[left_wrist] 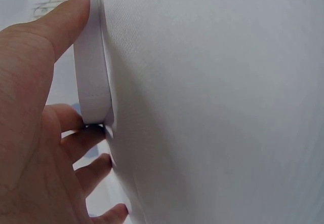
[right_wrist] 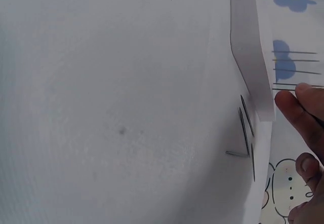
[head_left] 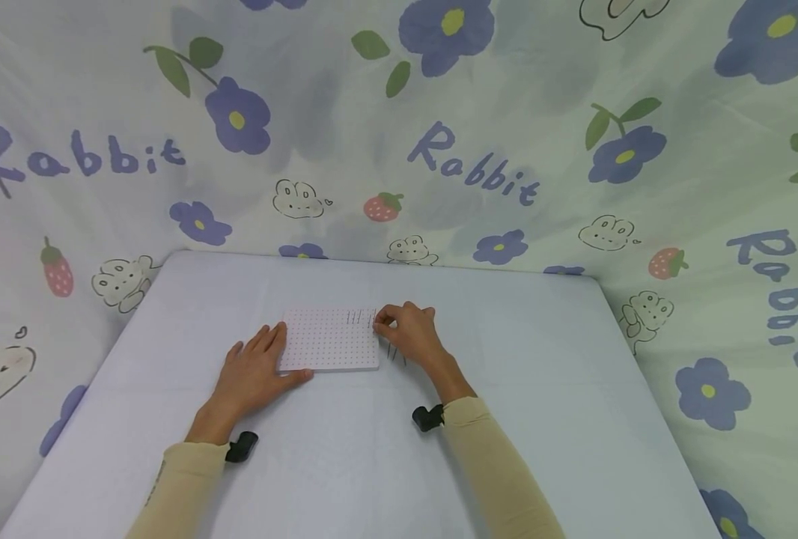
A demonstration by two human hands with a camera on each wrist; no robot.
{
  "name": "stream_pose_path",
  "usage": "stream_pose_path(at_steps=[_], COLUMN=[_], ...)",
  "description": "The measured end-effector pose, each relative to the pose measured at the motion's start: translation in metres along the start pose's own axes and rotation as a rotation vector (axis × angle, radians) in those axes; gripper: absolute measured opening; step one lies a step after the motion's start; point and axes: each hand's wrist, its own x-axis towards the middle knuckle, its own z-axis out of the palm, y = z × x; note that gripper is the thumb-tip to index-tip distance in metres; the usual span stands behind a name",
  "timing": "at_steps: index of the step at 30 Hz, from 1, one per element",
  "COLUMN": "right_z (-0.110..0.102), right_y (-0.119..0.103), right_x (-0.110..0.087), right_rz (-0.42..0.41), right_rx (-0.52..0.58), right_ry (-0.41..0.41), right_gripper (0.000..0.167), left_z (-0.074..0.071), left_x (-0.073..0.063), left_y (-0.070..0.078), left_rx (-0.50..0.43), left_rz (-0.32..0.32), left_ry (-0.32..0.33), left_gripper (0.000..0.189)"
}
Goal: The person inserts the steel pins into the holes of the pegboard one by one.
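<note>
A white pegboard (head_left: 332,340) dotted with rows of small holes lies flat. My left hand (head_left: 254,370) rests at its near left corner, fingers spread along the left side. In the left wrist view, the thumb (left_wrist: 71,21) presses against the board's front edge (left_wrist: 91,77). Several thin metal pins (head_left: 354,317) stand upright in the far right part of the board. At the right edge, my right hand (head_left: 409,329) pinches a metal pin (right_wrist: 283,89) between thumb and index finger, beside the row of standing pins. Its other fingers are bent.
Several loose metal pins (right_wrist: 244,133) lie on the white table (head_left: 540,389), just right of the board under my right hand. Behind the table hangs a printed cloth (head_left: 345,135) with flowers and rabbits.
</note>
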Motion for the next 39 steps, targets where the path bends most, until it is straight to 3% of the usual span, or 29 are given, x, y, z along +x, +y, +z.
stream_pose_path(at_steps=[5,10,19,29,39], right_z=[-0.001,-0.015,-0.038,-0.020,-0.005], right_y=[0.003,0.011,0.030,0.036,0.037], right_x=[0.001,0.000,-0.017,-0.038,-0.046], right_rz=[0.005,0.017,0.130,0.292,0.309], right_rx=[0.007,0.075,0.174,0.188,0.140], right_ry=[0.001,0.007,0.091,-0.029,-0.069], right_gripper=[0.014,0.015,0.017,0.018,0.015], left_z=[-0.001,-0.002,-0.005,-0.002,-0.001], left_x=[-0.001,-0.001,-0.001,0.001,0.001], left_y=[0.000,0.001,0.002,0.001,0.001], left_rx=[-0.001,-0.001,-0.003,0.005,0.014], left_rz=[-0.001,0.003,0.007,0.011,0.013], left_ry=[0.000,0.001,0.000,-0.008,-0.002], left_gripper=[0.109,0.109,0.110,0.112,0.112])
